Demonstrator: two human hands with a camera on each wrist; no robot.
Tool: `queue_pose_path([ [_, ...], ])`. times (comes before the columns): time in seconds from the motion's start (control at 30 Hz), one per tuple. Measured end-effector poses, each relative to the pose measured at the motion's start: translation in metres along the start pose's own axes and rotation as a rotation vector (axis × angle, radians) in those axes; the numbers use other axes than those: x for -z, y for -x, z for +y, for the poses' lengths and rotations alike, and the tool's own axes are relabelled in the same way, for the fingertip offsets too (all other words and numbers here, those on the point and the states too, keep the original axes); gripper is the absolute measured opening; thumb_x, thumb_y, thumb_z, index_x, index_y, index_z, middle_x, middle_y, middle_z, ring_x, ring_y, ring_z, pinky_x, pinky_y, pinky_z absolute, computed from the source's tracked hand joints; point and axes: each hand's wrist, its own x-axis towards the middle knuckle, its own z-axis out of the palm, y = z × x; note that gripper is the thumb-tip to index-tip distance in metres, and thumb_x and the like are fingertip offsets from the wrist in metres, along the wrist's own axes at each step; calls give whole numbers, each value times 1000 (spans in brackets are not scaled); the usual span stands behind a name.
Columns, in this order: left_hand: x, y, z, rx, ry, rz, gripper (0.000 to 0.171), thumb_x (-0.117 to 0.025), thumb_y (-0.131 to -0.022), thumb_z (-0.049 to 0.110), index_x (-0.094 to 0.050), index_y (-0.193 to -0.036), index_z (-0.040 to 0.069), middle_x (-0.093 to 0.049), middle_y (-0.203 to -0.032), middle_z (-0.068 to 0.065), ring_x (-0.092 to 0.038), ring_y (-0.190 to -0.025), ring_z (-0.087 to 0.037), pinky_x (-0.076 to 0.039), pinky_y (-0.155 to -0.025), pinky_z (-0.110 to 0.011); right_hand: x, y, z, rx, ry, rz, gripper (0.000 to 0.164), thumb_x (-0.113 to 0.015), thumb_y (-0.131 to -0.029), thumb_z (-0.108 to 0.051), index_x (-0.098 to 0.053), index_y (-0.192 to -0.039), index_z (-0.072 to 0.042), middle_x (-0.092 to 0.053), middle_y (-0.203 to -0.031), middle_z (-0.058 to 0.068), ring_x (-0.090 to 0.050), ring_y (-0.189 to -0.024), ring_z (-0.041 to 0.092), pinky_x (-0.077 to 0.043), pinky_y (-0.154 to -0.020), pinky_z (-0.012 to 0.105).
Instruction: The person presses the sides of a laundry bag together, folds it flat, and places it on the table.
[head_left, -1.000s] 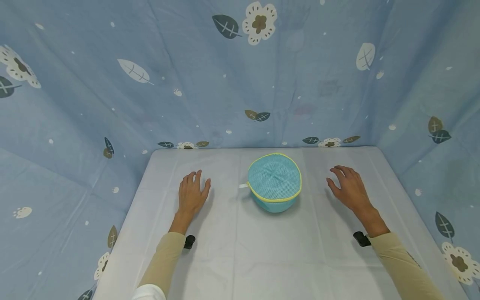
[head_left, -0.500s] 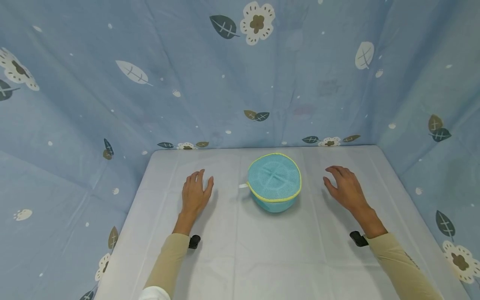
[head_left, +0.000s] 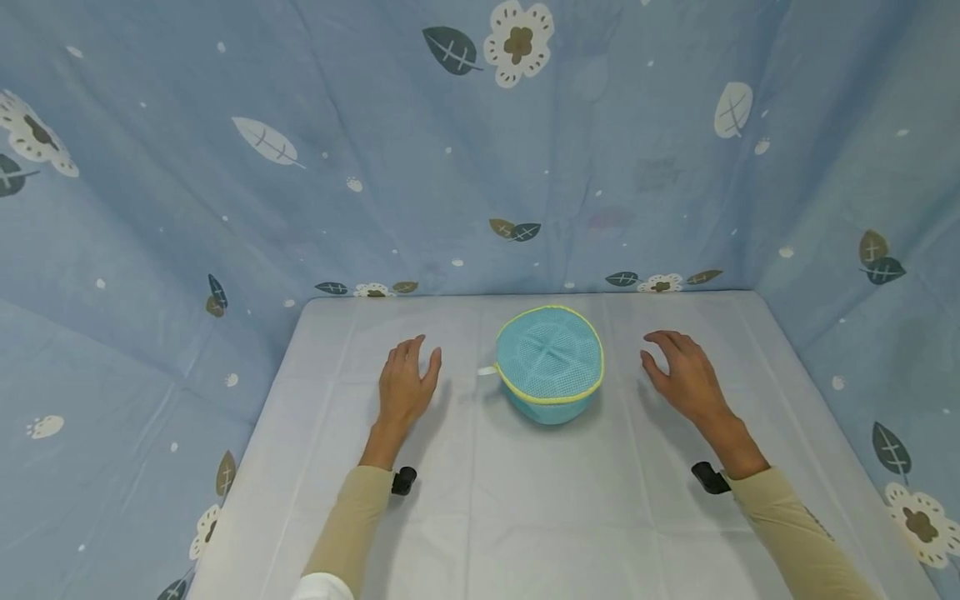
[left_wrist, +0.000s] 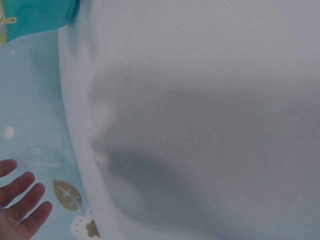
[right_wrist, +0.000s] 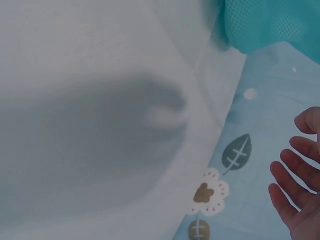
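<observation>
A round turquoise mesh laundry bag with yellow piping stands on the white-covered table, a small white tag sticking out at its left. To the left of the bag my left hand hovers over the cloth, fingers loosely bent and holding nothing. On the other side, my right hand is held in the air, thumb and fingers apart, also holding nothing. Neither hand touches the bag. In the left wrist view a yellow zipper pull shows on the bag, while the right wrist view catches its mesh side.
The table wears a creased white cover. Blue fabric printed with leaves and flowers hangs behind it and along both sides. Black wrist cameras are strapped at both sleeves.
My left hand has moved right, closer to the bag. My right hand has shifted a little left toward it. The bag stays in place.
</observation>
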Motion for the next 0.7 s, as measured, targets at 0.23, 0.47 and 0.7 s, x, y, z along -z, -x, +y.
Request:
queue_pose_path([
  [0.23,-4,-2,13,-17,43,18,46,-58,-104,33,-64,-129,-4,-65,-122,-26,-63,-109,-42,-53,-91,-55,-3,-2,-9,5,-19,16,28,-76,-88,-1,-67,-114,7,-66,-114,26,-62,-105,46,-52,-87,61],
  [0.47,-9,-4,22,-30,75,41,45,-59,-104,32,-65,-129,-5,-66,-122,-25,-64,-109,-42,-54,-90,-55,-6,-4,-18,-13,-37,13,27,-75,-90,-2,-68,-116,5,-67,-116,25,-63,-108,45,-53,-89,59],
  [0.7,-14,-6,32,0,110,20,46,-55,-106,34,-64,-131,-2,-66,-124,-23,-64,-111,-40,-54,-91,-55,-9,-8,-27,-24,-44,15,29,-73,-93,-5,-67,-120,4,-67,-118,24,-64,-106,41,-54,-87,57],
])
